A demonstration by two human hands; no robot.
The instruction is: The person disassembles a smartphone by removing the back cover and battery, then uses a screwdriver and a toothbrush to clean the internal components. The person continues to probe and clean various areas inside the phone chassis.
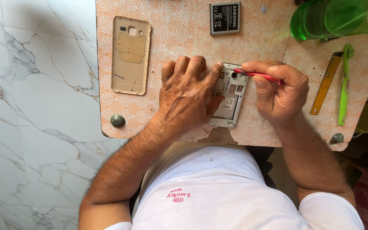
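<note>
The right hand (pixel 283 91) is closed in a pinch on a red screwdriver (pixel 258 76), whose tip meets the top end of the opened phone (pixel 230 96); exactly which screw it touches is too small to tell. The left hand (pixel 187 96) lies flat, fingers spread and holding nothing, pressing the phone's left edge to the table (pixel 184 30). The phone sits at the table's middle near the front edge. At 12 o'clock from it lies the battery (pixel 225 18); at 9 o'clock, the gold back cover (pixel 130 54). At 3 o'clock lie a ruler (pixel 326 83) and green toothbrush (pixel 345 85); at 1 o'clock, a green bottle (pixel 337 17).
</note>
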